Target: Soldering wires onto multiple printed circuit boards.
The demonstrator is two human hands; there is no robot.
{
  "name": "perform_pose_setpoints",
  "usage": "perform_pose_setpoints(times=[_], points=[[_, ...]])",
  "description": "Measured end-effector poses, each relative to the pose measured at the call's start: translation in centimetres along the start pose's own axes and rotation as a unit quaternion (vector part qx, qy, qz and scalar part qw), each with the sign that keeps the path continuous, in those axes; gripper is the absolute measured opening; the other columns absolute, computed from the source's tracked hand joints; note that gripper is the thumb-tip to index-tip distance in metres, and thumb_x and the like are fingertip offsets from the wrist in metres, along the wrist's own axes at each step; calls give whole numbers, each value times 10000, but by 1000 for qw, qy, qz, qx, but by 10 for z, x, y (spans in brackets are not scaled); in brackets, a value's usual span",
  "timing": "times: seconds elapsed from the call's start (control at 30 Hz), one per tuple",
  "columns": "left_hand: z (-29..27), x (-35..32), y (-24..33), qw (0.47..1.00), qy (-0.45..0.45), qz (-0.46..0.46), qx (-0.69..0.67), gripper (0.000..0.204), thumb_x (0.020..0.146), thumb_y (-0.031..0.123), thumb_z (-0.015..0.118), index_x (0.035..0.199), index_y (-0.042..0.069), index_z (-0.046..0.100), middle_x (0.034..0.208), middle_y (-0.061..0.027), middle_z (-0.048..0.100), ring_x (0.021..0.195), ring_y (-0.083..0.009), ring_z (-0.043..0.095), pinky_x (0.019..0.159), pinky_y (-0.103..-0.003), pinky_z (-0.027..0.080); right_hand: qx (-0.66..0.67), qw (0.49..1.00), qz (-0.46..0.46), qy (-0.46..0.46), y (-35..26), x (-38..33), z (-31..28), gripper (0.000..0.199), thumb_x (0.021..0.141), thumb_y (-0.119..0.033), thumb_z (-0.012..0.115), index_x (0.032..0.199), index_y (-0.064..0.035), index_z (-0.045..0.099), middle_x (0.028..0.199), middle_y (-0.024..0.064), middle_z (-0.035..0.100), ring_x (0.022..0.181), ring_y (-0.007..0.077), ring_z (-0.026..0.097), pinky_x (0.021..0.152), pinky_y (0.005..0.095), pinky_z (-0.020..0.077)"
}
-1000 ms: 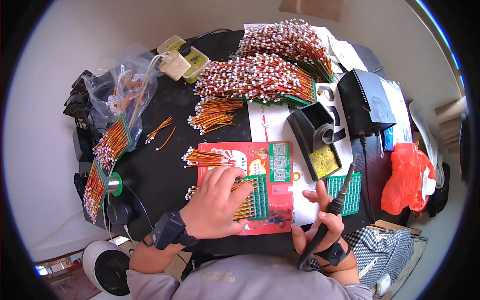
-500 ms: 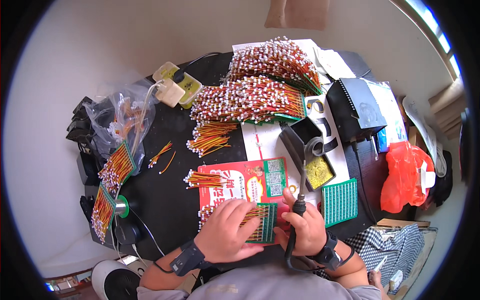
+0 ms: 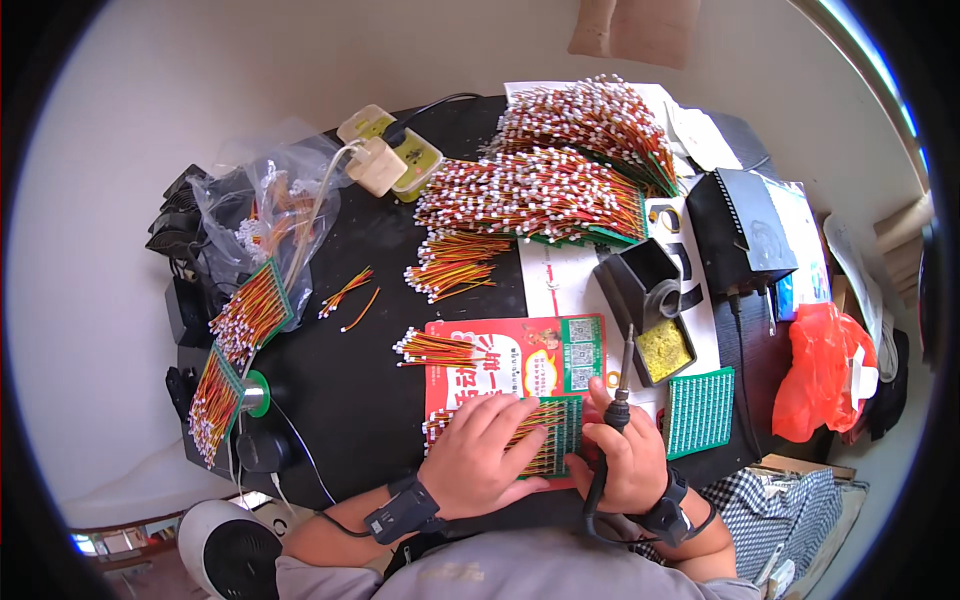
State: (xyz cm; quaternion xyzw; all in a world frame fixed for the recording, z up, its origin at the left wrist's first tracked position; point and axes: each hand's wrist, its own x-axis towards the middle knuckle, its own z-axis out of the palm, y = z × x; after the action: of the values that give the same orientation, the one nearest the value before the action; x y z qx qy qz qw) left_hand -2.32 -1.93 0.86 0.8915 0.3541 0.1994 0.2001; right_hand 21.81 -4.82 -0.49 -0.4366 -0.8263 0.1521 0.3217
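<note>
My right hand (image 3: pixel 632 465) grips a soldering iron (image 3: pixel 617 413), its tip pointing up and away from me, with the black cable hanging below. The fingers also lie beside the right edge of a green circuit board (image 3: pixel 568 440). My left hand (image 3: pixel 482 455) lies over the board's left part, fingers stretched out and slightly apart, on red and yellow wires (image 3: pixel 435 428) with white connectors. Whether its fingertips pinch a wire is hidden. The board rests on a red printed sheet (image 3: pixel 510 345). A loose bundle of similar wires (image 3: pixel 440 348) lies on the sheet's far left part.
Piles of wired boards (image 3: pixel 540 195) stand at the back. A black iron stand (image 3: pixel 640 275) with a yellow sponge (image 3: pixel 665 350), a bare green board (image 3: pixel 700 412), a black box (image 3: pixel 742 225) and a red bag (image 3: pixel 825 375) are right. Left are a solder spool (image 3: pixel 256 393) and wired boards (image 3: pixel 250 310).
The whole view has shifted, so the table and things appear farther right. Both hands keep about the same place at the board, and the soldering iron stays in my right hand.
</note>
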Motion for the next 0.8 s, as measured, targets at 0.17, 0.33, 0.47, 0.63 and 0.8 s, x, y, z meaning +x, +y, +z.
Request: perform_pose_setpoints(times=[0.17, 0.33, 0.47, 0.63, 0.8], points=[[-35, -2, -25, 992, 110, -60, 5, 431, 775, 210, 787, 1149, 28, 676, 1289, -162, 617, 1174, -372, 584, 1014, -498, 459, -13, 1000, 15, 0, -1, -1, 1, 602, 665, -28, 790, 1182, -65, 484, 1427, 338, 524, 1004, 426, 667, 869, 490, 524], [-39, -5, -64, 972, 154, -163, 65, 431, 774, -79, 626, 1194, 2, 667, 1299, -156, 646, 1215, -379, 583, 1036, -457, 471, -11, 1000, 4, -10, -1, 2, 2, 623, 668, -23, 787, 1201, -65, 466, 1446, 343, 506, 1006, 437, 664, 861, 488, 527], [-33, -7, -72, 981, 111, -127, 96, 383, 786, -79, 611, 1158, -18, 677, 1244, -134, 657, 1165, -342, 596, 994, -453, 489, 0, 1000, 21, 12, 0, 0, 6, 528, 704, -43, 781, 1158, -61, 513, 1404, 351, 534, 974, 432, 662, 845, 477, 525], [-28, -13, -71, 978, 147, -144, 38, 277, 781, -97, 655, 1046, -29, 695, 1088, -152, 667, 985, -349, 632, 837, -419, 534, -14, 1000, 19, 12, 1, 0, 6, 506, 716, -38, 775, 1145, -62, 506, 1424, 333, 528, 978, 437, 662, 835, 482, 525], [-30, -8, -68, 972, 169, -156, 40, 246, 761, -64, 713, 1002, -18, 700, 1045, -130, 670, 979, -341, 626, 834, -418, 528, -16, 1000, 20, 10, 1, 1, 5, 503, 717, -29, 766, 1142, -62, 499, 1438, 327, 519, 981, 434, 661, 821, 480, 521]])
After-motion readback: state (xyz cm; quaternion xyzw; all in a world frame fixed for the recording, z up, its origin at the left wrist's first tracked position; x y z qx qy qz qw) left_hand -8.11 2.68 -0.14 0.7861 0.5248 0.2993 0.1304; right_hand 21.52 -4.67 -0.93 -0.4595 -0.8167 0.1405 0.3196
